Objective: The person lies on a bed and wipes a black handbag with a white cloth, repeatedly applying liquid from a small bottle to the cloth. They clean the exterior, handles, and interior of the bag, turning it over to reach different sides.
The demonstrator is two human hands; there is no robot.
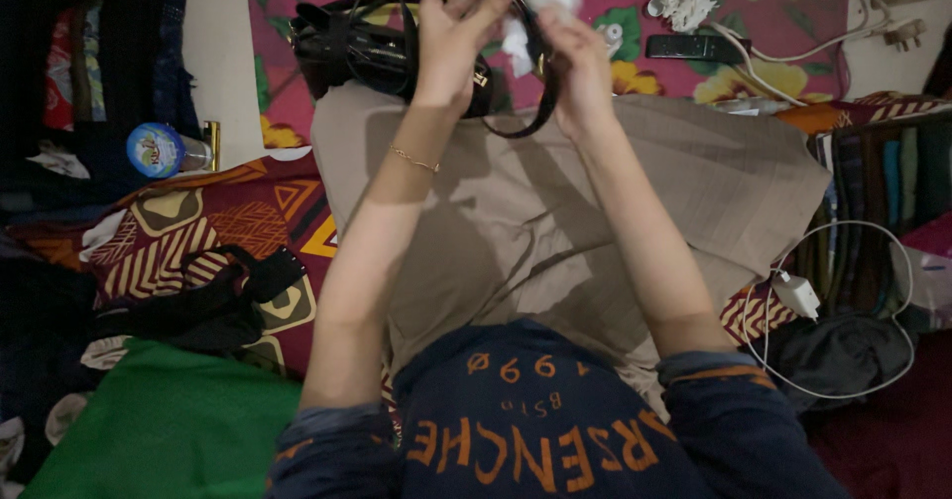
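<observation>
Both my arms reach forward over a beige cloth (pixel 555 211) spread on my lap. My left hand (pixel 451 38) grips the black strap (pixel 540 102) of a black handbag (pixel 347 48) that lies at the cloth's far edge. My right hand (pixel 575 58) pinches a crumpled white tissue (pixel 540 8) and presses it against the strap, close to a small gold fitting. A thin gold bracelet circles my left wrist. The strap loops down between my hands.
A flowered pink sheet (pixel 793 3) holds another crumpled tissue (pixel 682 1), a black remote (pixel 697 47) and white cables. A white charger (pixel 798 296) and cable lie at right. At left are a blue-lidded bottle (pixel 157 150), black cloth (pixel 198 301) and green fabric (pixel 169 420).
</observation>
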